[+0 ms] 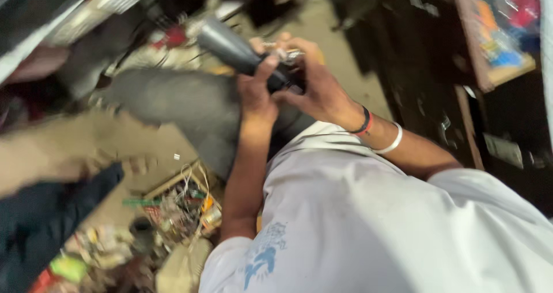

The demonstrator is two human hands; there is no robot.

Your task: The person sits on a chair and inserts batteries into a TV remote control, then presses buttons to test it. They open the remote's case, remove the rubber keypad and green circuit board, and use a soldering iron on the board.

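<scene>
My left hand (257, 91) grips the dark handle end of a grey, tapered tool like a hair dryer (233, 48), which points up and to the left above my knee in dark trousers (190, 106). My right hand (314, 82), with black, red and white bands at the wrist, is closed on a small shiny metal part (291, 55) at the tool's near end. The view is blurred, so the fine parts between my fingers are hard to tell apart.
A box of wires and small parts (181, 206) sits on the floor below my arm. Loose clutter (101, 250) lies lower left. A wooden shelf with colourful packets (498, 33) stands at the upper right. Another person's leg (52, 154) is at the left.
</scene>
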